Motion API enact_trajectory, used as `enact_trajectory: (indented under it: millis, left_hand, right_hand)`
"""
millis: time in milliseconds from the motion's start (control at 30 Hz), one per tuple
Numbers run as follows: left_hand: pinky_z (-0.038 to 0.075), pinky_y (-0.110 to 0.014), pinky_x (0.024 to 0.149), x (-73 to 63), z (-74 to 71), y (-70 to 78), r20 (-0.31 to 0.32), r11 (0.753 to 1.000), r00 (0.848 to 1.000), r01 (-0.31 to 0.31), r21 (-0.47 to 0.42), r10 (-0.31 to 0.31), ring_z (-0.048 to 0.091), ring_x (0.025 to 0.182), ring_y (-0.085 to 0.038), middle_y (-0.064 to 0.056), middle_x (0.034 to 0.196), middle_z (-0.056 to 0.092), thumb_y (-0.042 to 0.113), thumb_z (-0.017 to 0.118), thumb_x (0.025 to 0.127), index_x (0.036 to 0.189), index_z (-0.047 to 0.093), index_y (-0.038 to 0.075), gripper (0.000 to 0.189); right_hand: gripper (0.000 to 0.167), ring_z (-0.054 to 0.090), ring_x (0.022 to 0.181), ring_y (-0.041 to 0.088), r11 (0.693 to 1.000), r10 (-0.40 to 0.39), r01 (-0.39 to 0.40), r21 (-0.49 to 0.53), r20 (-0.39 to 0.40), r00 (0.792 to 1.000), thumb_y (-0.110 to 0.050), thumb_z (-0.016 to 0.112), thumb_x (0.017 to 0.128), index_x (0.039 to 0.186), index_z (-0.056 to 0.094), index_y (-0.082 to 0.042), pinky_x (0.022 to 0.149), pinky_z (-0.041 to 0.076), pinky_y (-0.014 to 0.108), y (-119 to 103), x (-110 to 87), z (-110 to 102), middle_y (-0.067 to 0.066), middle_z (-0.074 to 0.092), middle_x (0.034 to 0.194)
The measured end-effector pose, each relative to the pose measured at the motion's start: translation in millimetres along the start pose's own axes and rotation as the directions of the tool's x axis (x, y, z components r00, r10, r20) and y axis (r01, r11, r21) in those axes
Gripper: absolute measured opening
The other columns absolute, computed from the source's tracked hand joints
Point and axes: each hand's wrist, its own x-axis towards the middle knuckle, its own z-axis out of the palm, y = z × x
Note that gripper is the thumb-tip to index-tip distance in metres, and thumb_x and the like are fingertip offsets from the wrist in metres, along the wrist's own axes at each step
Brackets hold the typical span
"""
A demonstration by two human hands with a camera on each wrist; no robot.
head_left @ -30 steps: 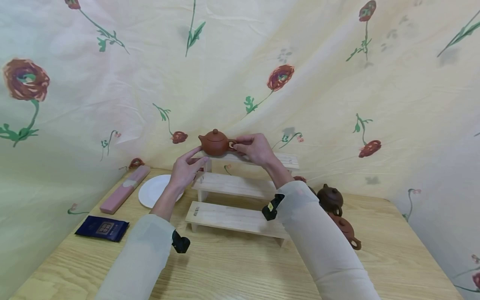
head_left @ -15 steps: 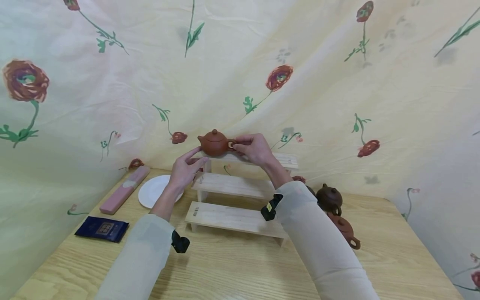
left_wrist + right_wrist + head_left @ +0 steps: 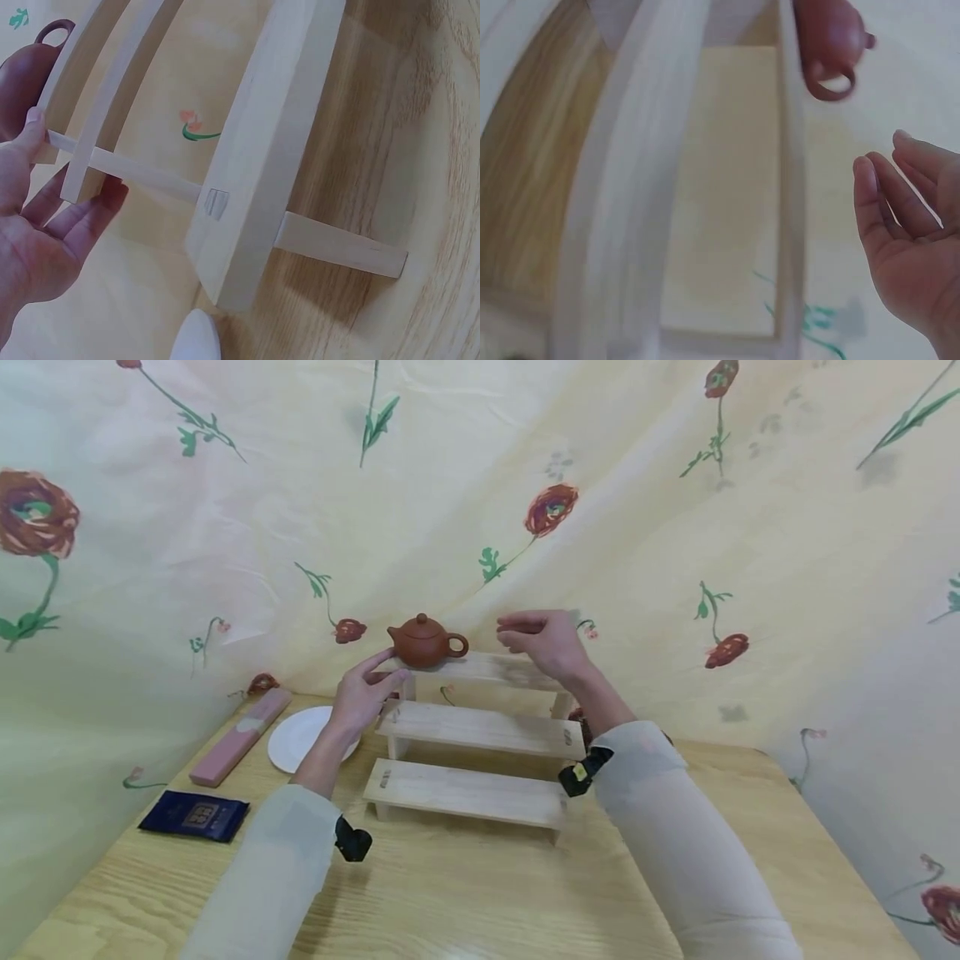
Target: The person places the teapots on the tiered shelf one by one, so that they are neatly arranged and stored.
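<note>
A reddish-brown clay teapot [image 3: 422, 642] sits upright on the left part of the top board of a three-step wooden display stand [image 3: 480, 727]. Its spout points left and its handle right. My left hand [image 3: 362, 693] grips the left end of the top step, close below the spout; in the left wrist view this hand [image 3: 45, 232] has its digits on both sides of the wood, partly hidden behind it. My right hand [image 3: 551, 643] hovers above the board's right half, apart from the handle, holding nothing. In the right wrist view its relaxed fingers [image 3: 904, 187] are bare.
On the table [image 3: 465, 902] at left lie a white plate [image 3: 296, 739], a long pink box [image 3: 240, 739] and a dark blue packet [image 3: 195, 816]. Flowered cloth [image 3: 450, 527] hangs close behind the stand. Dark reddish shapes show partly behind my right forearm.
My right hand has let go of the teapot's handle and moved right, away from it. The teapot stays on the top board. My left hand keeps its place at the stand's left end.
</note>
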Motion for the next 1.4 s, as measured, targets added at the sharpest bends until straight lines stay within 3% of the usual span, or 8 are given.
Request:
enact_trajectory:
  millis: [133,367,600,867,967,1133,1233,1400]
  left_hand:
    - [0.054,-0.019,0.076,0.3,-0.9,1.6,0.021,1.000,1.000,-0.002,-0.005,0.002,0.071,0.118,-0.035,-0.020,0.138,0.069,0.040,0.071,0.103,0.158,0.051,0.025,0.061]
    - [0.053,-0.018,0.076,-0.2,-2.0,3.0,0.034,1.000,0.999,0.023,-0.007,-0.023,0.069,0.122,-0.036,-0.020,0.141,0.066,0.044,0.071,0.102,0.160,0.049,0.027,0.064]
    - [0.053,-0.016,0.078,-3.4,-3.1,4.5,0.023,0.999,0.999,0.030,-0.030,-0.030,0.069,0.123,-0.033,-0.019,0.143,0.066,0.043,0.072,0.101,0.159,0.049,0.028,0.064]
    - [0.055,-0.016,0.075,-6.3,1.4,4.0,-0.043,0.996,0.999,0.017,-0.089,-0.021,0.074,0.092,-0.008,-0.020,0.135,0.070,0.039,0.076,0.099,0.154,0.057,0.024,0.060]
    - [0.058,-0.017,0.076,-7.3,3.6,4.0,-0.080,0.992,0.997,0.003,-0.127,-0.013,0.074,0.084,-0.004,-0.019,0.127,0.072,0.034,0.077,0.099,0.151,0.061,0.021,0.056]
    - [0.059,-0.018,0.079,-9.7,5.3,3.8,-0.111,0.985,0.994,-0.018,-0.172,-0.001,0.074,0.082,-0.004,-0.007,0.110,0.074,0.029,0.077,0.099,0.147,0.065,0.017,0.051]
    - [0.060,-0.019,0.082,-10.3,6.4,1.3,-0.127,0.980,0.992,-0.031,-0.194,0.006,0.074,0.083,-0.002,0.003,0.102,0.074,0.026,0.078,0.099,0.144,0.067,0.016,0.048]
    - [0.060,-0.022,0.085,-10.6,7.6,-2.3,-0.143,0.971,0.989,-0.062,-0.233,0.029,0.074,0.081,-0.002,0.012,0.093,0.075,0.014,0.076,0.099,0.142,0.068,0.011,0.044]
  right_hand:
    - [0.039,0.070,0.118,0.037,0.999,-0.028,0.027,-0.029,-0.037,0.999,-0.025,0.070,0.104,0.137,0.070,-0.005,0.108,0.054,0.050,2.0,-18.9,-26.4,0.016,0.073,0.134]
    - [0.045,0.073,0.100,0.006,0.995,0.002,-0.013,-0.102,-0.110,0.994,-0.035,0.070,0.103,0.137,0.070,-0.007,0.111,0.052,0.049,20.1,-61.6,-66.3,0.014,0.072,0.136]
    - [0.047,0.072,0.096,-0.001,0.983,0.078,-0.104,-0.151,-0.171,0.982,-0.042,0.071,0.102,0.138,0.071,-0.012,0.089,0.054,0.022,52.6,-103.6,-96.8,-0.005,0.078,0.124]
    - [0.054,0.070,0.097,-0.008,0.966,0.133,-0.176,-0.188,-0.224,0.966,-0.048,0.071,0.101,0.139,0.069,-0.010,0.086,0.047,0.013,88.0,-150.6,-123.8,-0.032,0.072,0.105]
    - [0.058,0.071,0.098,-0.005,0.963,0.157,-0.202,-0.181,-0.234,0.959,-0.050,0.070,0.101,0.141,0.068,-0.008,0.090,0.046,0.018,99.9,-164.8,-131.2,-0.034,0.071,0.105]
    - [0.059,0.071,0.094,-0.006,0.966,0.205,-0.236,-0.106,-0.240,0.949,-0.049,0.070,0.101,0.143,0.066,-0.008,0.111,0.043,0.055,118.0,-182.3,-138.8,-0.034,0.070,0.105]
    - [0.058,0.071,0.093,-0.007,0.965,0.225,-0.251,-0.081,-0.242,0.944,-0.047,0.071,0.101,0.144,0.066,-0.008,0.112,0.039,0.062,127.1,-190.9,-140.9,-0.034,0.071,0.104]
    - [0.054,0.072,0.092,-0.006,0.959,0.212,-0.253,-0.129,-0.265,0.940,-0.044,0.071,0.102,0.142,0.067,-0.008,0.096,0.049,0.027,140.8,-202.9,-142.6,-0.033,0.071,0.105]
